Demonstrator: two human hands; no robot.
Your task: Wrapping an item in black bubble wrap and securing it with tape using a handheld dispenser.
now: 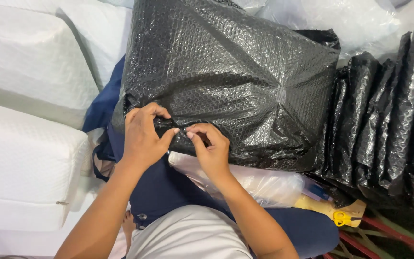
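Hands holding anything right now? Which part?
Both. The left hand and right hand pinch the near bottom edge of the large black bubble-wrap package, fingertips meeting at the seam; each grip is on the wrap itself.

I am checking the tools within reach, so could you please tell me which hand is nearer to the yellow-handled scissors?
The right hand. It pinches the black bubble-wrap parcel, up and left of the yellow-handled scissors. The left hand grips the same edge, farther left.
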